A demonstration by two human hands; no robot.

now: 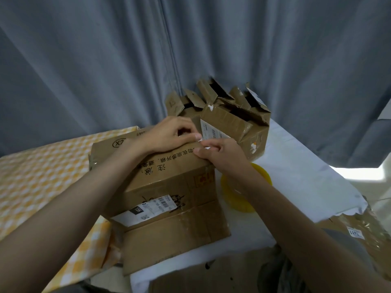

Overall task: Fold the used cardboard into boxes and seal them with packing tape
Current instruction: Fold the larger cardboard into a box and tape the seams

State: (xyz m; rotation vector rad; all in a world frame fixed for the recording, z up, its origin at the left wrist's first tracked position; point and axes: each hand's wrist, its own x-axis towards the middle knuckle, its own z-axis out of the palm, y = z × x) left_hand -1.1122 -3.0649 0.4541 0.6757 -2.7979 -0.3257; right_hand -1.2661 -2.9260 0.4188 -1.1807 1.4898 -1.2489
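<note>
Looks like a home room, probably a bedroom used as a makeshift packing spot. Evidence: floor-length grey curtains (pixel 127 60) across the whole back, a yellow-and-white checked cloth (pixel 36 166) on the left that reads as bedding, and a white sheet (pixel 296 166) thrown over the work surface. Reused shipping cartons (pixel 230 115) with old labels are stacked at the curtain, with no shelving or workshop gear.
</note>
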